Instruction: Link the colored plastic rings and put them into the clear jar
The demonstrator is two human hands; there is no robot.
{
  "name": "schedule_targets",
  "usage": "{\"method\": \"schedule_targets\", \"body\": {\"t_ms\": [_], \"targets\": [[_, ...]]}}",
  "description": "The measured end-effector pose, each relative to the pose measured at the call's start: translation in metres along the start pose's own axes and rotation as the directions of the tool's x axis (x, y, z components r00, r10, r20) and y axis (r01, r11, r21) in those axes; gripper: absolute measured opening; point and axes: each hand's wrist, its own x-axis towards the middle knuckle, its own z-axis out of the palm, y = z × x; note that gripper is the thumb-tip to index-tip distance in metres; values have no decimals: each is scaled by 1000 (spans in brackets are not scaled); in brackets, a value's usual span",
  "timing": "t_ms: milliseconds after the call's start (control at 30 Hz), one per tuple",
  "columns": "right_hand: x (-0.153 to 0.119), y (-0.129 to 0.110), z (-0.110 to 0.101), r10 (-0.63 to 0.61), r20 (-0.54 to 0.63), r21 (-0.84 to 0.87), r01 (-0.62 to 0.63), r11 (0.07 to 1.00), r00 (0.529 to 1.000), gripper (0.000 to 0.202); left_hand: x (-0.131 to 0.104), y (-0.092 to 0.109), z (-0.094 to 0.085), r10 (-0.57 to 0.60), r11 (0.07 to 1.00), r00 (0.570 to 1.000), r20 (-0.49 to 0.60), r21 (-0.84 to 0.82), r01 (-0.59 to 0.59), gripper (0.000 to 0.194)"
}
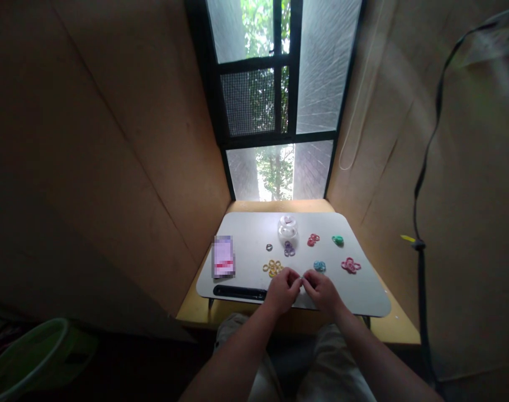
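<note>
My left hand (285,288) and my right hand (320,287) meet over the front of the white table (246,229). Both are closed, with thumbs and fingertips pinched around something tiny and pale that I cannot make out. Just beyond the left hand lies a group of yellow bands (272,268), partly covered by it. Blue bands (319,266) sit right behind the right hand. Farther out are purple bands (289,249), a single dark band (269,247), red bands (313,240), green bands (338,240) and pink bands (350,265).
A clear round jar (288,229) stands at the table's back. A blurred-out purple-and-pink item (223,257) lies on the left, and a black slot (239,292) runs along the front edge. Walls close in on both sides; a dark strap (422,290) hangs right, a green basket (40,357) stands lower left.
</note>
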Motion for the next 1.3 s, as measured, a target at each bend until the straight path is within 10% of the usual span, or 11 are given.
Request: {"method": "schedule_targets", "body": {"t_ms": [1300], "targets": [[0,-4,2,-25,49,-56,28,998,999,15,4,-4,-9,88,996,979,184,-46,-81,31]]}}
